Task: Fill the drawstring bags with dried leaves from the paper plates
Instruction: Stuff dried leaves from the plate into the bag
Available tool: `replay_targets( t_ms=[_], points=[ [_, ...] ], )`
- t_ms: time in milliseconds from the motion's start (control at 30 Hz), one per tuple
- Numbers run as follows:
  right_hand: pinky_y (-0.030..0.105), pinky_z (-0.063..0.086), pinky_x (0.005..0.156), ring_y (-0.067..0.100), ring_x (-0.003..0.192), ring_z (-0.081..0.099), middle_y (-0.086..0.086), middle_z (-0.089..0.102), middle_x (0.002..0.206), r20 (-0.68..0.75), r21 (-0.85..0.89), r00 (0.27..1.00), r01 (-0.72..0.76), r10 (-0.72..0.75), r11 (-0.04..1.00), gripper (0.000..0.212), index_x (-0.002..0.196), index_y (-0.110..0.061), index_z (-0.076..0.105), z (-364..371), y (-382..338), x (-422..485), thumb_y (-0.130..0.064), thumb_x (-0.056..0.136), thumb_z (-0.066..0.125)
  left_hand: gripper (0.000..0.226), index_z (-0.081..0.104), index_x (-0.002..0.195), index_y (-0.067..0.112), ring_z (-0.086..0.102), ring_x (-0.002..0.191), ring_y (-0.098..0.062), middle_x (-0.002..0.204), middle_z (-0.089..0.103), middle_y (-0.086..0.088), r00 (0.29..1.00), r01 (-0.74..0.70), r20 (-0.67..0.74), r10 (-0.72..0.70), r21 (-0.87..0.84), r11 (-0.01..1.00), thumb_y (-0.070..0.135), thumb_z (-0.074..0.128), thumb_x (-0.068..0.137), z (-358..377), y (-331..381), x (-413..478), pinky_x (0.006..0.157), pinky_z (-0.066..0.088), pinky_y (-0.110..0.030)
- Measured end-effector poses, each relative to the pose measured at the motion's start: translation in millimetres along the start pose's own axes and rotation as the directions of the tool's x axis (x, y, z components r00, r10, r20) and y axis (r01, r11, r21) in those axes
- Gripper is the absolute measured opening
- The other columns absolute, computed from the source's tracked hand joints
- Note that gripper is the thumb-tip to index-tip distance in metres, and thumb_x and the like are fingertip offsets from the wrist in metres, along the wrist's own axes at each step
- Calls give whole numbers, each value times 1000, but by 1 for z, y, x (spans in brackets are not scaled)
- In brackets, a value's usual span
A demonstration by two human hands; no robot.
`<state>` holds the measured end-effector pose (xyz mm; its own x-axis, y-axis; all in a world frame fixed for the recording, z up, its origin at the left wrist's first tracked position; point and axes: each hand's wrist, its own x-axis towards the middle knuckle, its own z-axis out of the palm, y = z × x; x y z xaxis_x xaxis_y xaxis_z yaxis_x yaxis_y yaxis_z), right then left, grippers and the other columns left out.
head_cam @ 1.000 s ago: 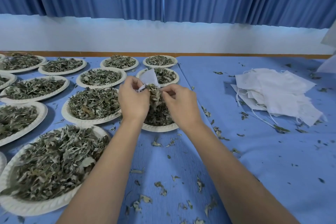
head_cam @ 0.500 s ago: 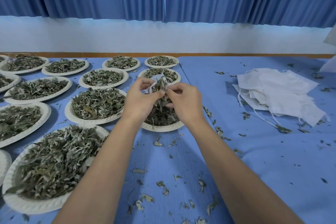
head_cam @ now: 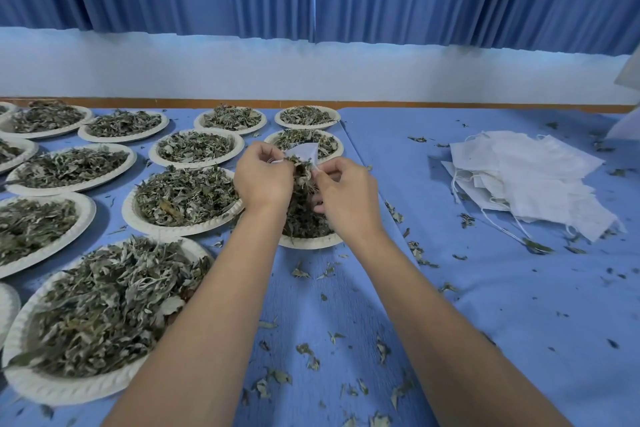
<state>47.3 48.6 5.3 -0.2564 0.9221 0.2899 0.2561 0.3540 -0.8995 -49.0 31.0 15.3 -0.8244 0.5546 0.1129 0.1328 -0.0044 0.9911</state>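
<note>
The left hand [head_cam: 264, 180] and right hand [head_cam: 348, 199], close together, pinch opposite sides of the mouth of the bag [head_cam: 306, 152], with leaves [head_cam: 300, 191] bunched between them, straight above the plate [head_cam: 311, 242].

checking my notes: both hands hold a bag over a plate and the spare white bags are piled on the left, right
No: the head view shows the spare white bags piled on the right. The left hand and right hand hold a bag over a plate.

White drawstring bag [head_cam: 309, 153] held above paper plate [head_cam: 308, 242] (leaves [head_cam: 300, 184] bunched at mouth); empty bags [head_cam: 530, 180] stacked right.
</note>
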Motion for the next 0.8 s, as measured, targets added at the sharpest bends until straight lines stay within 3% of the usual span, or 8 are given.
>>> replay_targets(
  t_ms=[133, 267, 367, 433, 500, 600, 733, 800],
  points=[
    [24, 57, 53, 7, 46, 63, 3, 59, 80, 2, 253, 989, -146, 151, 956, 20, 75, -15, 56, -2, -4, 1, -9, 94, 55, 22, 51, 70, 21, 51, 76, -19, 83, 57, 1, 980, 92, 185, -74, -89, 992, 6, 60, 83, -5, 2, -10, 74, 48, -38],
    [26, 59, 60, 7, 48, 63, 1, 58, 76, 11, 333, 979, -198, 206, 922, 21, 74, -13, 57, -7, -5, 2, -5, 94, 53, 10, 57, 81, 15, 51, 85, -16, 97, 53, -4, 903, 199, 415, -111, -175, 964, 8, 55, 87, -20, 8, -12, 80, 57, -34],
    [32, 60, 64, 17, 59, 67, 5, 62, 82, 22, 350, 976, -211, 217, 913, 19, 76, -9, 58, -9, -6, 3, -4, 93, 53, 17, 58, 91, 17, 57, 83, -11, 103, 55, -1, 845, 110, 533, -36, -109, 988, 2, 64, 83, -30, 4, -11, 78, 55, -25],
    [32, 60, 65, 14, 57, 67, 4, 61, 78, 28, 347, 975, -215, 219, 913, 18, 76, -8, 58, -9, -6, 4, -3, 92, 53, 26, 59, 93, 20, 60, 85, -14, 106, 57, 4, 865, 7, 502, 13, -39, 999, 4, 73, 78, -31, 0, -12, 85, 53, -28],
    [28, 60, 66, 8, 54, 65, 3, 60, 71, 39, 335, 978, -204, 203, 920, 16, 77, -8, 60, -8, -8, 3, -3, 92, 55, 26, 59, 88, 16, 62, 77, -14, 90, 63, 8, 895, -27, 442, 52, -62, 998, 1, 76, 76, -30, -2, -13, 80, 55, -30],
    [19, 57, 60, 4, 54, 65, 7, 63, 71, 41, 261, 989, -147, 141, 954, 13, 81, -8, 61, -9, -9, 1, -6, 93, 56, 25, 56, 78, 12, 66, 71, -21, 82, 59, -4, 934, -21, 352, 68, -136, 991, -4, 75, 75, -26, -6, -13, 73, 59, -31],
    [41, 58, 71, 19, 73, 68, 4, 67, 75, 26, -69, 999, 20, -19, 997, 13, 81, -13, 63, -6, -7, -1, -16, 93, 58, 25, 54, 67, 16, 64, 69, -25, 77, 59, -3, 977, -97, 191, 96, -5, 995, 0, 71, 74, -21, -11, -8, 75, 58, -43],
    [44, 55, 73, 21, 77, 66, 2, 67, 76, 31, -149, 997, 76, -72, 986, 11, 84, -13, 64, -3, -7, -3, -17, 92, 58, 26, 52, 65, 19, 63, 75, -20, 76, 58, 2, 983, -155, 118, 143, 100, 983, 0, 67, 73, -17, -10, -7, 75, 56, -40]
  ],
)
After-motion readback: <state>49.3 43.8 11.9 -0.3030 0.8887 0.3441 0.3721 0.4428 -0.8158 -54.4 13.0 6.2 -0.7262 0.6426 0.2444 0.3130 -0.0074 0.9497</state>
